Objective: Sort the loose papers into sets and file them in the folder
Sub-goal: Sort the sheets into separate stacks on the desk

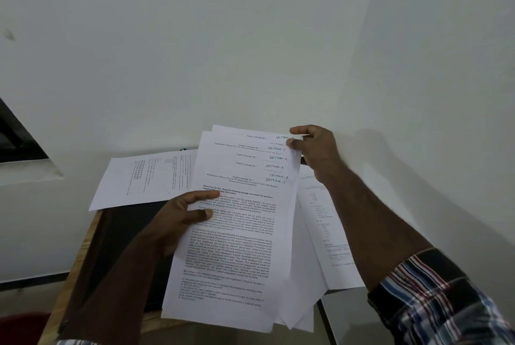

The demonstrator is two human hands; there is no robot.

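Note:
A fanned stack of printed papers is held up above the table, the sheets staggered so their handwritten headings from "SECTION-1" upward show at the top right. My left hand grips the stack at its left edge, thumb on the top sheet. My right hand pinches the top right corner of the rear sheets. A dark folder lies on the table under my left arm, partly hidden.
A loose sheet with a small grid lies on the table at the back left. Another printed sheet lies at the right under my right arm. The wooden table edge runs along the left. White walls stand close behind.

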